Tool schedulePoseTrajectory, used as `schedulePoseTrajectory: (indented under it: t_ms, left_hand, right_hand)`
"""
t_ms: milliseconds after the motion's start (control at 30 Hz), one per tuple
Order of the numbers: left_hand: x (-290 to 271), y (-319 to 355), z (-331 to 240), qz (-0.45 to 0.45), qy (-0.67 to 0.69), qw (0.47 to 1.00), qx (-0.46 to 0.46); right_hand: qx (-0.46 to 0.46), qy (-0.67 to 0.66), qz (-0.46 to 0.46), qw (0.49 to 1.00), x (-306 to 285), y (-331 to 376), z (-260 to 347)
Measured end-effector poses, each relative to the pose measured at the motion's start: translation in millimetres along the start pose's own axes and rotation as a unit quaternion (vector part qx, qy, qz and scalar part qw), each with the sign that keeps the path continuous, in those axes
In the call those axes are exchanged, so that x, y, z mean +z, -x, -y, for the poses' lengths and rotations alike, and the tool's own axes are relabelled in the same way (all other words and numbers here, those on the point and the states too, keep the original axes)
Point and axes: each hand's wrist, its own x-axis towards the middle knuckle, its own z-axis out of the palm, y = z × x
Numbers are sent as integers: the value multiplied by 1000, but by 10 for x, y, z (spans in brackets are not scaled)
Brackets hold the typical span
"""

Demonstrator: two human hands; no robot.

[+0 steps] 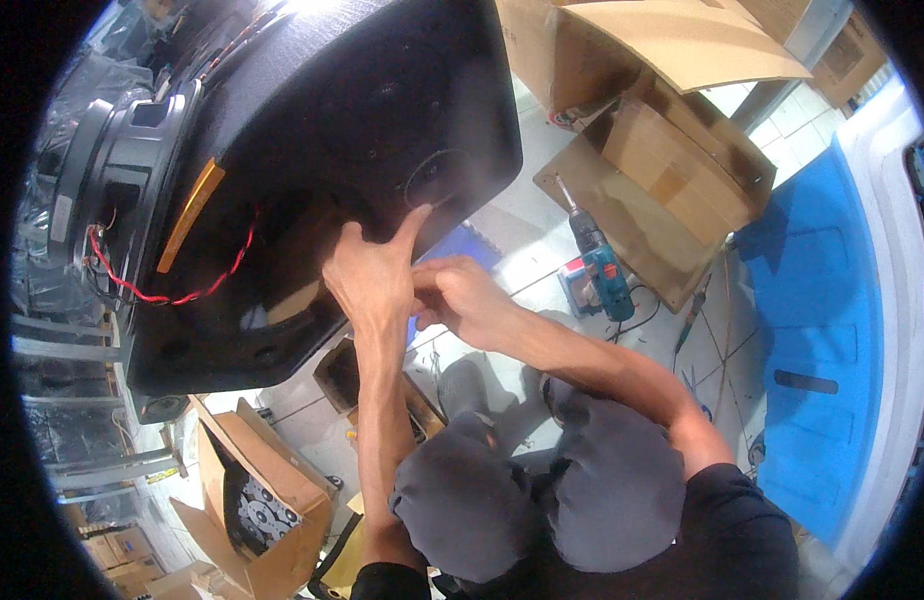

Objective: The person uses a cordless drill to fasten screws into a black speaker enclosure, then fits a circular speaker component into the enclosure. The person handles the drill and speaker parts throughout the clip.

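Observation:
A large black speaker cabinet (312, 110) fills the upper left, its face with round openings turned toward me. My left hand (372, 275) is against its lower right part, thumb stretched out and apart; the other fingertips are hidden. Close beside that wrist, my right hand (462, 298) has its fingers curled in, and whatever they hold is hidden. A speaker driver (132, 170) with a dark metal frame stands at the cabinet's left side. Twisted red and black wire (172, 299) runs from it into a dark opening. An orange-yellow strip (190, 215) lies along the cabinet's edge.
A teal cordless drill (602, 265) stands on the tiled floor (522, 245), right of my hands. Beyond it is an open cardboard box (672, 170). A blue panel (812, 340) stands at the right. Another open box (262, 490) with patterned contents sits lower left.

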Motion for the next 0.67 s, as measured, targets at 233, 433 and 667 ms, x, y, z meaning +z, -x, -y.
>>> schedulePoseTrajectory:
  t_ms: [233, 433, 667]
  left_hand:
    - [-16, 11, -15, -9, -2, 999, 37]
    - [14, 14, 11, -12, -6, 999, 38]
    - [29, 21, 45, -8, 10, 999, 44]
  right_hand:
    - [-62, 319, -81, 942, -385, 559, 478]
    - [-162, 568, -295, 751, -1178, 422, 1424]
    - [-45, 783, -144, 604, -2034, -333, 2075]
